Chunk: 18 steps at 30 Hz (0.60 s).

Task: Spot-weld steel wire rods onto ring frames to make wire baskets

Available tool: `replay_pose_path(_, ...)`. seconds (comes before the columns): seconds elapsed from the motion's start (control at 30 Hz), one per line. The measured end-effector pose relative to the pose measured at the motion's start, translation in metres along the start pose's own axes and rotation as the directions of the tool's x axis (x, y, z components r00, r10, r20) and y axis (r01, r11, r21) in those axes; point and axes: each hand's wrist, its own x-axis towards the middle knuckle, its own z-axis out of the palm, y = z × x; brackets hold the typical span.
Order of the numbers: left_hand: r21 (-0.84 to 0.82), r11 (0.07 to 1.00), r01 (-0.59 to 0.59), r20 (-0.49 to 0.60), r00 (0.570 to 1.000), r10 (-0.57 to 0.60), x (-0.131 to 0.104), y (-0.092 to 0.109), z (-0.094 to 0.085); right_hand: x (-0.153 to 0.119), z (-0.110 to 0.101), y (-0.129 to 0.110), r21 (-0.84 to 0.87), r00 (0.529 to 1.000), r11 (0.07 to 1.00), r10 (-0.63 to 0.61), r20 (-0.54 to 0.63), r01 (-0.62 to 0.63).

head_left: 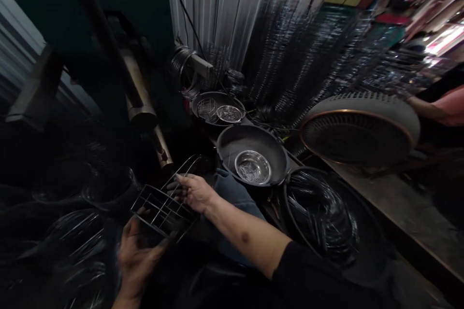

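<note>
A small rack of thin metal wire (pixel 155 210), with crossing bars and longer bent wires at its far side, is tilted between my two hands. My left hand (pixel 137 253) supports its near edge from below, with thumb and fingers around it. My right hand (pixel 194 193) grips the wires at the far right side, fingertips closed on them. Just beyond the rack, the brass-coloured rod of a machine (pixel 162 147) points down towards it. Its lower end is in shadow, and I cannot tell whether the rack touches it.
To the right, a black pan (pixel 279 147) holds a steel bowl (pixel 268 168) of short wire pieces. Behind it is another pan (pixel 197 98); nearer, a wide tub (pixel 366 212) holds bundled wire. A round fan (pixel 358 130), stacked wire racks (pixel 297 53) and another person's arm (pixel 431 108) are farther right.
</note>
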Motion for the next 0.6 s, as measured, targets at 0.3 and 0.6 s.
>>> replay_pose_path(0.3,0.161,0.933,-0.322,-0.202,0.914,0.351,0.016,-0.014,0.011,0.019,0.008,-0.022,0.208,1.0,0.978,-0.012,0.01,0.01)
replay_pose_path(0.6,0.277,0.844,-0.46,-0.2,0.831,0.519,0.045,0.009,0.015,0.014,0.019,-0.031,0.203,0.988,0.969,-0.15,0.04,0.139)
